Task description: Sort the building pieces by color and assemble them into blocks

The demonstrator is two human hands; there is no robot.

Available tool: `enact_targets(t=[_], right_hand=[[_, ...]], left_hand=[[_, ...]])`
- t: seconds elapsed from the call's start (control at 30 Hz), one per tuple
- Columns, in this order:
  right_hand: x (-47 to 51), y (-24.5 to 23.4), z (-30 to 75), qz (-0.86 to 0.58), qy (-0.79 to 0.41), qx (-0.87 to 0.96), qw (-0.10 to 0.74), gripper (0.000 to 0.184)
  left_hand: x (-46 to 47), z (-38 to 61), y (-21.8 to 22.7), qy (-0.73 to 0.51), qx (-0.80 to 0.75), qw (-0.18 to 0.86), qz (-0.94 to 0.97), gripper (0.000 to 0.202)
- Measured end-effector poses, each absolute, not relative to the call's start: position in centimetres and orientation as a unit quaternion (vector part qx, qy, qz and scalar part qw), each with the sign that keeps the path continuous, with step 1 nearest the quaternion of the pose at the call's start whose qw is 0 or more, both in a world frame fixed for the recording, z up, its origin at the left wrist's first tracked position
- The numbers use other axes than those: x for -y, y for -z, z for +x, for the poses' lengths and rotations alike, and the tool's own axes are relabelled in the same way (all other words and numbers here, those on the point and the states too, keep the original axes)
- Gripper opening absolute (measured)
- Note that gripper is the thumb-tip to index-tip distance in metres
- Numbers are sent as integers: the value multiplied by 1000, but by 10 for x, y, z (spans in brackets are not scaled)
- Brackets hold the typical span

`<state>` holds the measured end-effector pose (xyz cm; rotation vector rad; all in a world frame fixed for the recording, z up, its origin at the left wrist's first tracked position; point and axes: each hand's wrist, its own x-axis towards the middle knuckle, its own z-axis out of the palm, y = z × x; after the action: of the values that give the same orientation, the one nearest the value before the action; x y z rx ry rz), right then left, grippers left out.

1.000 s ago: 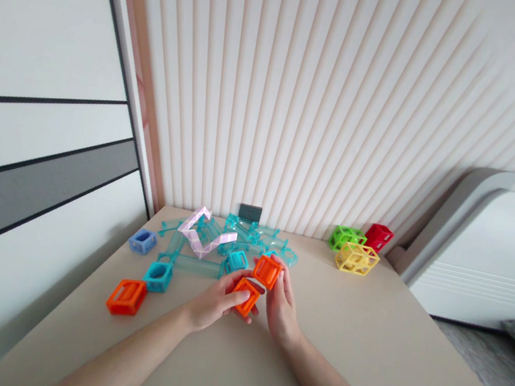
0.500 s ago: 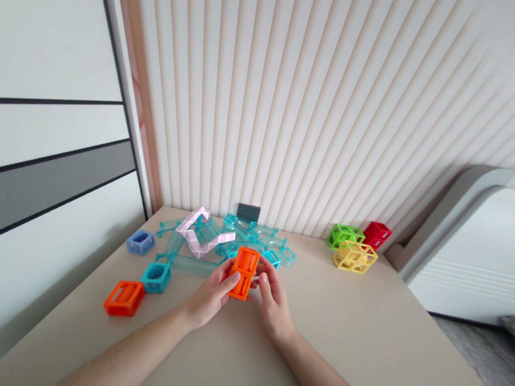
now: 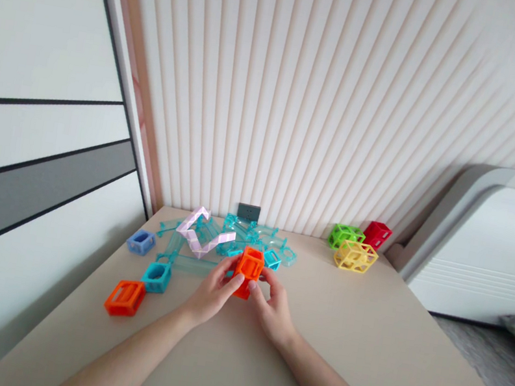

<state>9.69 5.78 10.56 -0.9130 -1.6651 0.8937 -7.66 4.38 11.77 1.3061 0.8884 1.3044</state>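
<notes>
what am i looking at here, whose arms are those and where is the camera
There is no machine here. A person wears a camera on the head, so the one picture looks forward and down along their own two bare arms. The left hand and the right hand together grip an orange frame block between the fingertips. In front of them is a beige table. On it lie a loose orange block, a teal block, a blue block, a pink zigzag piece and clear teal track pieces. Far right sit a green cube, a red cube and a yellow cube.

stacked blocks before tracks, lone block left (cubes far right)
</notes>
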Motion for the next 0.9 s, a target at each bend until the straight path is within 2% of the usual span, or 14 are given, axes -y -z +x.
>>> enact_targets(t=[0.1,0.27,0.9], right_hand=[[-59,-104,97,-379,-365,681,510,37],[-60,-105,98,-362,-386,668,523,39],[-61,-110,101,-352,-366,691,514,32]], left_hand=[[-46,-78,-116,-549,-372,538,521,51],[-48,-78,-116,-565,-356,539,513,45],[-52,-82,-110,-568,-351,543,509,48]])
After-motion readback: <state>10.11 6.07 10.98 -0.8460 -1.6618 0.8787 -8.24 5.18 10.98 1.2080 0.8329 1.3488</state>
